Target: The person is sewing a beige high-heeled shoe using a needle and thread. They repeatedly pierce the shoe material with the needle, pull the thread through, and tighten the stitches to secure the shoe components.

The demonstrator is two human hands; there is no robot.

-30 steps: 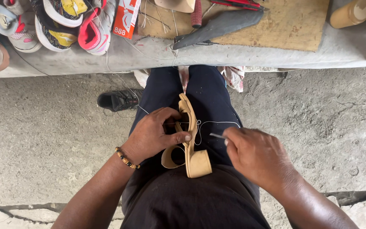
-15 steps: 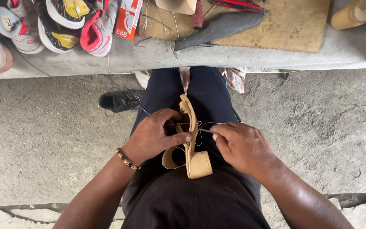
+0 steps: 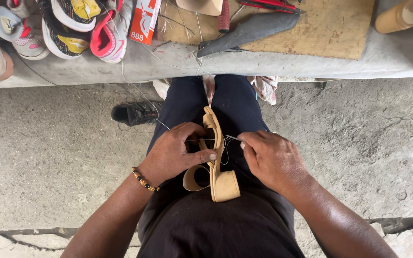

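A tan block-heeled sandal stands on edge in my lap, heel toward me. My left hand grips its sole and straps from the left, thumb across the side. My right hand is pressed against the right side of the sandal, fingers pinched on a thin metal needle or awl that goes into the sole. A pale thread loops down beside the sandal. A beaded bracelet circles my left wrist.
A low grey bench spans the top, carrying several sneakers, an orange-white box, a wooden board, a dark sole piece, red-handled tools and tan shoes. A black shoe lies on the concrete floor.
My right hand has moved left, from apart at the right to tight against the sandal, bringing the needle into the sole. The left hand has kept its grip.
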